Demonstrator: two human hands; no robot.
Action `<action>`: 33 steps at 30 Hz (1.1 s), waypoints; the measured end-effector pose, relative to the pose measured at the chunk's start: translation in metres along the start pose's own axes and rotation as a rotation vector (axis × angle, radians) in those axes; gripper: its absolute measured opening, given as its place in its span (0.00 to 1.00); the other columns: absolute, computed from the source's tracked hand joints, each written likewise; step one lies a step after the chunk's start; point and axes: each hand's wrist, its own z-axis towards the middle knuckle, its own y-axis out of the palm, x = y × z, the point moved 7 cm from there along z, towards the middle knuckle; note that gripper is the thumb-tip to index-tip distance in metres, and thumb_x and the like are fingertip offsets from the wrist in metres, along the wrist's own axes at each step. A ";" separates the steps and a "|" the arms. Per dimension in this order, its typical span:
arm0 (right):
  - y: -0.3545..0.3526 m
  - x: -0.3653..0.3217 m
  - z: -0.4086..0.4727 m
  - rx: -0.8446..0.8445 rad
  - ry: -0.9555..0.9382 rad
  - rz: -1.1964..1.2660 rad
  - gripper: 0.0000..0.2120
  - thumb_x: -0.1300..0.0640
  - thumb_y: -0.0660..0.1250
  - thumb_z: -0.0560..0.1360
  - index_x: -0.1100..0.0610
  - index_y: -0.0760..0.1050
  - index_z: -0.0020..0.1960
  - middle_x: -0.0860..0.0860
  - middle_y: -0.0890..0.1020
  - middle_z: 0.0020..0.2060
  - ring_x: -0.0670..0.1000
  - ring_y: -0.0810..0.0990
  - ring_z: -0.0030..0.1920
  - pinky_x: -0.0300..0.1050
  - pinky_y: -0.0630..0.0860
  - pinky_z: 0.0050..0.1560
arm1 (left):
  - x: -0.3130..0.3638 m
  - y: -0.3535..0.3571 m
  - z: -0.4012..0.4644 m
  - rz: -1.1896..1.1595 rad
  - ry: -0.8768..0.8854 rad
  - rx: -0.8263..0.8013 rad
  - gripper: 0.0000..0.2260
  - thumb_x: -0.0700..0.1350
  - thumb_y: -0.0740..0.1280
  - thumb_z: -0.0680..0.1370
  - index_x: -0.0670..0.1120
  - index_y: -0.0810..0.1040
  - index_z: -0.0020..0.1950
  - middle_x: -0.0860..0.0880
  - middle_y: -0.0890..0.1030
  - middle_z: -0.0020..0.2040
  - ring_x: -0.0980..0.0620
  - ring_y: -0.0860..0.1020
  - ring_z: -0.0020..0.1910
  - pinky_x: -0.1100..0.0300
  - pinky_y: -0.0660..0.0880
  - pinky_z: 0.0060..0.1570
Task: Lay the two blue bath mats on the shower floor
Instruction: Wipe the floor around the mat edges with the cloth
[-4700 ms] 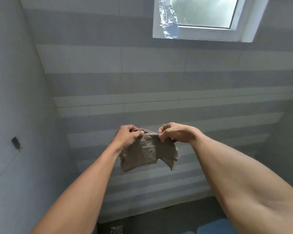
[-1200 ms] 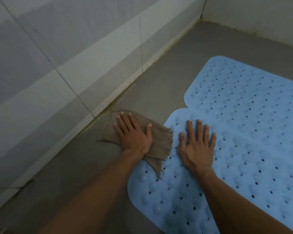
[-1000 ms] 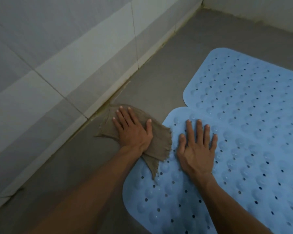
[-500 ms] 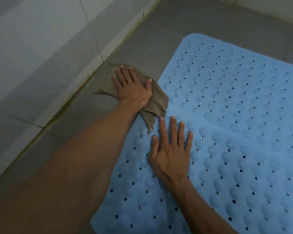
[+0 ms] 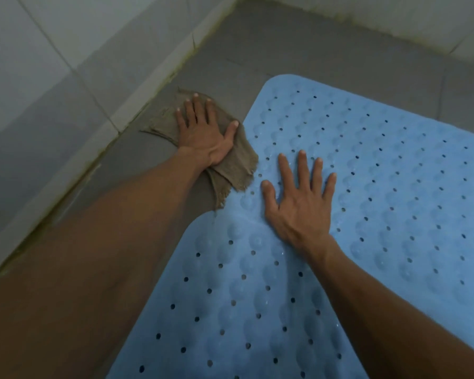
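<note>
Fingers (image 5: 298, 170) of right hand (image 5: 298, 206) lie flat on blue mat (image 5: 394, 173).

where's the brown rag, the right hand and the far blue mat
brown rag (image 5: 237, 162), head view, bare fabric right of the left wrist
right hand (image 5: 298, 207), head view, back of the hand
far blue mat (image 5: 381, 160), head view, bumpy middle surface

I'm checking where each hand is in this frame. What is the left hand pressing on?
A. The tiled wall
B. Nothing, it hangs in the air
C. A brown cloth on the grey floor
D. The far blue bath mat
C: the left hand lies flat with straight fingers on the brown cloth, which sits on the grey floor beside the mat's edge, while the right hand presses the blue bath mat.
</note>
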 end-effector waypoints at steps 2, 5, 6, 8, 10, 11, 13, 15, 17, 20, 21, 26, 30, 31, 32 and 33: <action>-0.001 0.000 -0.002 0.014 0.001 0.002 0.34 0.32 0.40 0.80 0.44 0.40 0.82 0.51 0.40 0.82 0.57 0.35 0.80 0.65 0.38 0.78 | 0.010 -0.001 0.018 -0.003 0.032 -0.002 0.39 0.68 0.41 0.77 0.43 0.43 0.80 0.40 0.40 0.79 0.40 0.39 0.78 0.40 0.37 0.75; -0.001 -0.001 -0.002 0.018 -0.003 0.008 0.34 0.32 0.40 0.80 0.44 0.40 0.82 0.52 0.40 0.81 0.57 0.34 0.80 0.65 0.39 0.78 | 0.021 -0.003 0.042 0.003 0.062 0.007 0.38 0.67 0.41 0.78 0.44 0.43 0.80 0.40 0.40 0.80 0.40 0.40 0.78 0.40 0.38 0.75; -0.001 -0.001 -0.002 0.026 -0.006 0.011 0.34 0.32 0.40 0.80 0.45 0.41 0.82 0.52 0.40 0.81 0.57 0.35 0.80 0.65 0.39 0.78 | 0.025 -0.004 0.050 0.007 0.072 0.009 0.38 0.67 0.41 0.78 0.44 0.43 0.80 0.40 0.40 0.80 0.41 0.40 0.78 0.40 0.38 0.75; 0.000 -0.001 -0.001 0.036 -0.006 0.011 0.34 0.32 0.41 0.80 0.45 0.43 0.82 0.53 0.41 0.82 0.58 0.36 0.81 0.66 0.41 0.78 | 0.033 -0.006 0.064 0.015 0.091 0.006 0.37 0.66 0.41 0.79 0.44 0.43 0.80 0.40 0.40 0.80 0.41 0.40 0.78 0.41 0.38 0.75; 0.000 -0.001 0.000 0.033 -0.001 0.012 0.34 0.33 0.43 0.80 0.46 0.44 0.82 0.53 0.43 0.82 0.58 0.38 0.81 0.67 0.43 0.78 | 0.043 -0.009 0.081 0.015 0.106 0.001 0.36 0.65 0.41 0.79 0.44 0.43 0.80 0.41 0.41 0.80 0.41 0.40 0.78 0.41 0.38 0.75; 0.000 -0.001 0.000 0.029 -0.002 0.010 0.34 0.33 0.43 0.80 0.46 0.44 0.82 0.53 0.43 0.82 0.58 0.38 0.81 0.67 0.43 0.78 | 0.048 -0.011 0.090 0.011 0.111 0.003 0.35 0.65 0.41 0.80 0.44 0.43 0.80 0.41 0.41 0.80 0.41 0.40 0.79 0.42 0.38 0.75; 0.000 -0.002 0.000 0.027 -0.007 -0.005 0.34 0.33 0.43 0.80 0.46 0.43 0.82 0.53 0.41 0.82 0.59 0.37 0.81 0.68 0.43 0.77 | 0.061 -0.014 0.110 0.008 0.123 0.007 0.35 0.64 0.42 0.80 0.44 0.45 0.80 0.41 0.43 0.80 0.41 0.42 0.79 0.41 0.38 0.75; -0.001 -0.002 0.003 0.016 -0.002 0.003 0.34 0.33 0.44 0.81 0.46 0.42 0.82 0.53 0.40 0.81 0.58 0.35 0.80 0.68 0.42 0.77 | 0.071 -0.014 0.127 0.013 0.134 0.003 0.34 0.63 0.42 0.80 0.44 0.46 0.80 0.40 0.44 0.80 0.40 0.43 0.79 0.41 0.39 0.75; 0.001 -0.002 0.003 -0.002 0.003 0.020 0.34 0.34 0.44 0.81 0.46 0.42 0.82 0.53 0.40 0.81 0.58 0.34 0.80 0.68 0.41 0.77 | 0.075 -0.013 0.136 0.025 0.136 0.016 0.34 0.63 0.42 0.80 0.44 0.47 0.80 0.40 0.45 0.80 0.40 0.44 0.79 0.41 0.40 0.75; -0.009 -0.003 0.004 -0.005 0.000 0.081 0.33 0.33 0.47 0.80 0.44 0.51 0.82 0.53 0.48 0.82 0.57 0.41 0.81 0.66 0.41 0.78 | 0.074 -0.016 0.132 0.019 0.136 0.019 0.34 0.64 0.42 0.80 0.44 0.48 0.80 0.40 0.46 0.80 0.40 0.45 0.79 0.40 0.40 0.75; -0.016 0.004 0.012 0.008 0.025 0.113 0.32 0.33 0.48 0.79 0.43 0.54 0.81 0.52 0.51 0.82 0.56 0.44 0.81 0.64 0.41 0.78 | 0.075 -0.017 0.132 0.021 0.146 0.031 0.34 0.64 0.42 0.80 0.44 0.48 0.80 0.40 0.46 0.80 0.40 0.45 0.79 0.40 0.41 0.75; -0.030 0.072 0.063 0.036 0.184 0.049 0.36 0.28 0.42 0.77 0.39 0.39 0.81 0.50 0.39 0.81 0.56 0.33 0.80 0.68 0.36 0.76 | 0.073 -0.014 0.135 0.014 0.142 0.029 0.34 0.64 0.42 0.79 0.46 0.48 0.80 0.42 0.45 0.80 0.42 0.44 0.79 0.41 0.39 0.75; -0.021 0.075 0.064 0.036 0.178 -0.002 0.37 0.27 0.41 0.77 0.40 0.37 0.81 0.51 0.37 0.81 0.58 0.34 0.80 0.72 0.39 0.75 | 0.072 -0.011 0.149 0.027 0.163 0.013 0.34 0.66 0.42 0.79 0.48 0.47 0.80 0.44 0.44 0.80 0.43 0.43 0.79 0.42 0.38 0.75; -0.021 0.075 0.064 0.042 0.180 -0.007 0.37 0.27 0.42 0.77 0.41 0.40 0.81 0.52 0.40 0.82 0.59 0.37 0.81 0.72 0.41 0.75 | 0.076 -0.012 0.156 0.031 0.180 0.005 0.34 0.66 0.42 0.79 0.48 0.46 0.80 0.45 0.43 0.80 0.44 0.42 0.79 0.42 0.38 0.75; -0.022 0.075 0.064 0.047 0.183 -0.010 0.37 0.27 0.43 0.77 0.42 0.43 0.82 0.53 0.43 0.82 0.60 0.40 0.81 0.73 0.43 0.75 | 0.080 -0.014 0.164 0.034 0.189 -0.009 0.35 0.67 0.42 0.79 0.49 0.45 0.80 0.45 0.42 0.80 0.44 0.42 0.79 0.43 0.37 0.75; -0.023 0.075 0.065 0.050 0.186 -0.006 0.37 0.28 0.44 0.77 0.43 0.47 0.82 0.54 0.46 0.82 0.61 0.44 0.81 0.74 0.45 0.74 | 0.085 -0.015 0.173 0.035 0.191 -0.026 0.35 0.67 0.42 0.78 0.49 0.44 0.80 0.46 0.41 0.80 0.45 0.41 0.79 0.43 0.37 0.75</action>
